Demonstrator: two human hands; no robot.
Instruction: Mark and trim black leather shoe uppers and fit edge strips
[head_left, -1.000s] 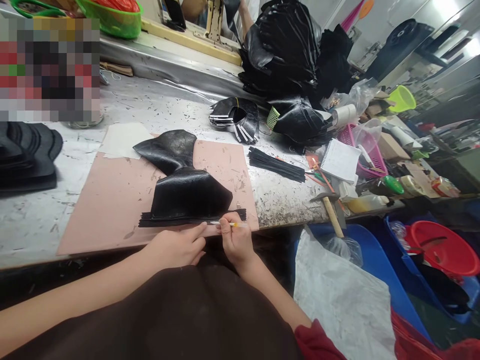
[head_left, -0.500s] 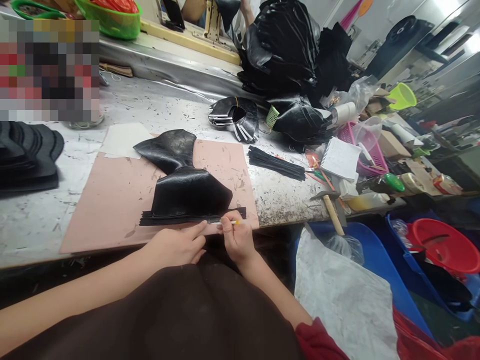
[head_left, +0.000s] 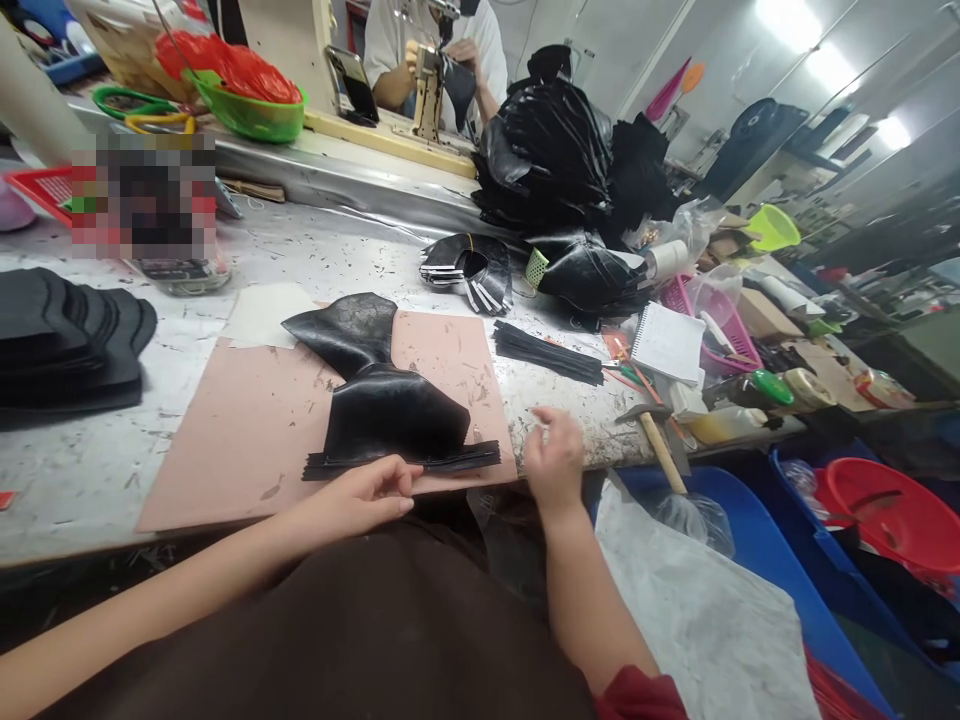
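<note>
Black leather pieces (head_left: 397,412) lie on a pinkish board (head_left: 225,430), and a stack of black strips (head_left: 465,456) runs along their near edge. The fingertips of my left hand (head_left: 384,484) rest at the near side of those strips, index finger and thumb apart, gripping nothing visible. Right of the board, above the table edge, my right hand (head_left: 556,460) is smeared by motion with its fingers bent. Whether anything is in it cannot be made out. A bundle of loose black strips (head_left: 547,352) lies beyond it.
Black cut pieces (head_left: 67,340) are stacked at left. A hammer (head_left: 661,450), a spiral notebook (head_left: 666,343) and a pink basket (head_left: 739,350) crowd the right side. Blue bins (head_left: 742,500) stand below the table edge. Across the table, a person works at a sewing machine (head_left: 429,95).
My right hand has moved right, away from the strips; the thin white pen-like tool it held no longer shows. My left hand stays by the strips, fingers more spread. The camera view has tilted up.
</note>
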